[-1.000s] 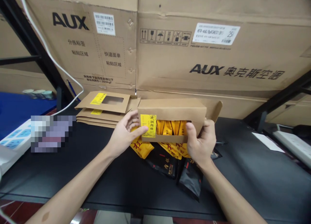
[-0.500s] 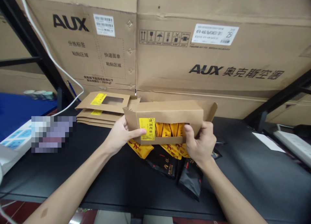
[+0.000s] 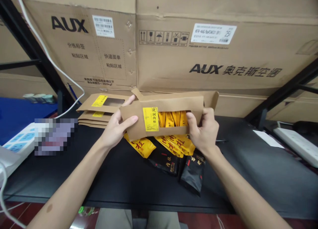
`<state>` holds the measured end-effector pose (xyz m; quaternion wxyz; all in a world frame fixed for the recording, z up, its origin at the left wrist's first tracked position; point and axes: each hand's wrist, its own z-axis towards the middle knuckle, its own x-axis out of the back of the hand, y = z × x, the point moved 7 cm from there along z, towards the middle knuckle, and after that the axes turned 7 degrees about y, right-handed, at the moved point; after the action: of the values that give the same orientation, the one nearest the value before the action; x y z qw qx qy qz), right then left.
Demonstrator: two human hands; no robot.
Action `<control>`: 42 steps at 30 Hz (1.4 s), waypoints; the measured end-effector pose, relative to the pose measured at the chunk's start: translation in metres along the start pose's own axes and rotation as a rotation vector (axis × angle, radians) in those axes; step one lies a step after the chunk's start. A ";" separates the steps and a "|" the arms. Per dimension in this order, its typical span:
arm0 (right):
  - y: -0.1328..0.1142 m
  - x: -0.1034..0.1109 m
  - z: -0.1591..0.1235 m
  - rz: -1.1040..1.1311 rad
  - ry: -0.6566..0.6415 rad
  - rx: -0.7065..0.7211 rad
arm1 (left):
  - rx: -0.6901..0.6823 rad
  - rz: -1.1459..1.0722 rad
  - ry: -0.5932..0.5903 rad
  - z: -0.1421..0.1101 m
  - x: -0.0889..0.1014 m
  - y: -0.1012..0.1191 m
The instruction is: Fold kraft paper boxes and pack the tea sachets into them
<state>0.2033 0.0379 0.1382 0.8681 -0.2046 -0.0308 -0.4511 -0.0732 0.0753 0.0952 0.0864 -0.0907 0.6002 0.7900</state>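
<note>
- Head view: the top flap (image 3: 208, 98) of the brown paper box (image 3: 174, 105) now stands open, and the box looks flatter than before.
- The left hand (image 3: 116, 128) and right hand (image 3: 202, 129) are apart, one gripping each end of the box, above the desk (image 3: 236, 186).
- One yellow label (image 3: 150, 119) is on the box.
- Two black bags (image 3: 192, 174) and some yellow bags (image 3: 174, 144) lie under the box.
- A stack of flat brown boxes (image 3: 99, 114) sits near the desk's back edge, left of the hands.
</note>
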 end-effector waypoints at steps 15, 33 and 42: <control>-0.045 -0.045 0.167 -0.531 -0.614 0.389 | 0.117 0.351 0.039 0.027 -0.026 -0.015; -0.053 -0.073 0.225 -0.749 -0.678 0.442 | -0.382 1.423 -0.281 -0.038 -0.106 -0.060; -0.053 -0.068 0.233 -0.740 -0.576 0.435 | -0.209 1.397 -0.320 -0.001 -0.164 -0.083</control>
<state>0.1512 0.1525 0.3522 0.6293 -0.1107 -0.4320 -0.6364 0.1060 0.0914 0.0579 -0.3609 0.4231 0.4193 0.7176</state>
